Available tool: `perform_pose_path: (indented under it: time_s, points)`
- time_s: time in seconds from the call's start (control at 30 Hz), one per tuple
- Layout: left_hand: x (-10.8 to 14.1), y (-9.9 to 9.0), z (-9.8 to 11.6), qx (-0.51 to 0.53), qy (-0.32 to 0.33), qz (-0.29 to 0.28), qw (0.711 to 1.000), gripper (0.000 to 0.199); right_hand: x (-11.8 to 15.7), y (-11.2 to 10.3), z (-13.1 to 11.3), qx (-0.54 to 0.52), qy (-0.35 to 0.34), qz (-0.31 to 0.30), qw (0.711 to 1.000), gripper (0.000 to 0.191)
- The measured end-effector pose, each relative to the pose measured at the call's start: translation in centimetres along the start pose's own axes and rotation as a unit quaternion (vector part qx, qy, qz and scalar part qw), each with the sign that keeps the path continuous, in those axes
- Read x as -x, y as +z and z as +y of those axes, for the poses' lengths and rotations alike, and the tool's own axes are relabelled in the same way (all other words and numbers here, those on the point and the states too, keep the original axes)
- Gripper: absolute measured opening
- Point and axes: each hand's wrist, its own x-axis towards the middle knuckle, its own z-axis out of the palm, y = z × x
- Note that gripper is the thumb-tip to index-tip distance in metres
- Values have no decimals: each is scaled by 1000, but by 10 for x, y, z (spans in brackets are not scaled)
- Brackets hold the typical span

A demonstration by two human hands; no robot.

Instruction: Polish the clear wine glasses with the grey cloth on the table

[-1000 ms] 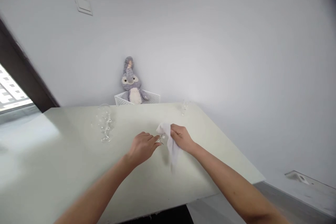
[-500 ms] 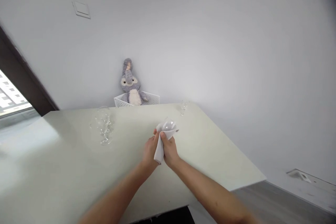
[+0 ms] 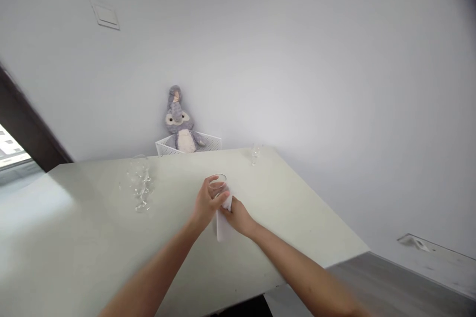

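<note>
Near the middle of the pale table, my left hand [image 3: 205, 204] is wrapped round the bowl of a clear glass [image 3: 217, 180], its round rim facing up. Just to the right, my right hand [image 3: 238, 215] grips a white cloth [image 3: 222, 228], pressed against the lower part of the glass. The cloth hangs down below the hands. The stem and foot of this glass are hidden by the cloth and fingers. Several clear stemmed glasses [image 3: 140, 178] stand close together on the left of the table. One small stemmed glass [image 3: 255, 153] stands alone near the back edge.
The pale table [image 3: 92, 237] reaches back to a grey-white wall, with its slanting edge on the right. Behind it, a grey plush toy [image 3: 179, 119] sits in a white perforated basket [image 3: 213, 143]. A dark frame [image 3: 33, 119] borders a window at the left.
My left hand has moved from the cloth up onto the bowl of the glass. The rim now shows and the cloth has slid lower, with my right hand. The view has shifted slightly.
</note>
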Motion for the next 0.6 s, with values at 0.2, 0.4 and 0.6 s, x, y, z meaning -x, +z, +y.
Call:
perform_pose_path:
  time_s: [0.2,0.4,0.6]
  points:
    - [0,3,-2,134,7,113,985,53,-2,-6,12,-134,4,85,987,35]
    - [0,10,-8,197,37,119,972,34,-10,10,11,-351,70,189,915,39]
    - [-4,0,-2,236,81,114,962,39,-4,10,8,-80,-3,82,993,25]
